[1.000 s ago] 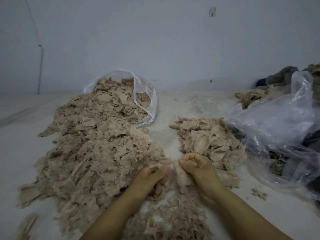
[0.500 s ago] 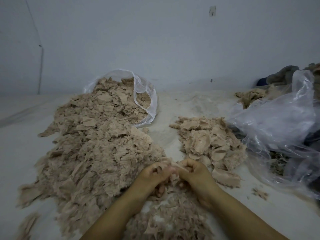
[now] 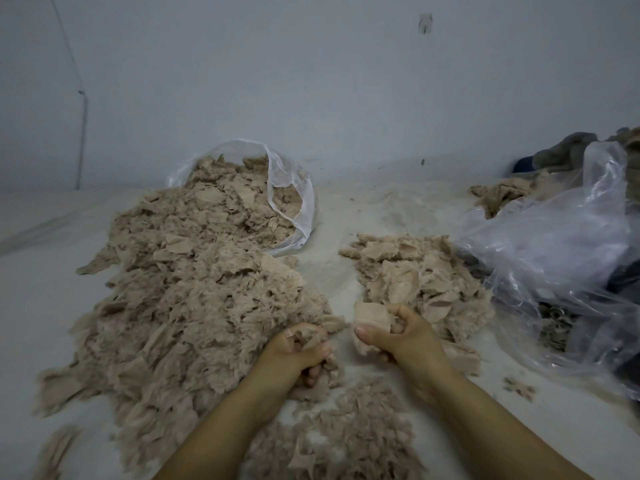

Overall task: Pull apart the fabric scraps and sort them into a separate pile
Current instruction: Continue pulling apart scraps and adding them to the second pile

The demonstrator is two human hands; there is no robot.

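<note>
Down low in the head view, both hands work at the near edge of a big heap (image 3: 194, 306) of beige fabric scraps that spreads over the left of the pale desk (image 3: 363, 216). Left hand (image 3: 298, 351) is curled into a fist, fingers closed around a ragged clump (image 3: 315, 336) of scraps at the heap's near right corner; the clump touches the heap, and I cannot tell whether it is free of it. Right hand (image 3: 405, 337) is also closed, thumb pressed over a smooth flat scrap (image 3: 372, 317) that stands up above the knuckles. A small gap of bare desk shows between the two hands.

Just beyond and to the right of the right hand lies a smaller pile (image 3: 419, 275) of flatter beige pieces, set apart from the heap by a bare strip of desk. Near the wrists, closest to the camera, a loose scatter (image 3: 349, 441) of frayed bits covers the desk.

At the far end of the heap a clear bag (image 3: 294, 199) lies on its side, mouth open toward the heap, scraps spilling out of it. On the right a second, crumpled clear bag (image 3: 554, 244) rises beside the pile, with dark cloth (image 3: 568, 150) and more beige fabric behind it. A plain grey wall (image 3: 311, 81) backs the scene.
</note>
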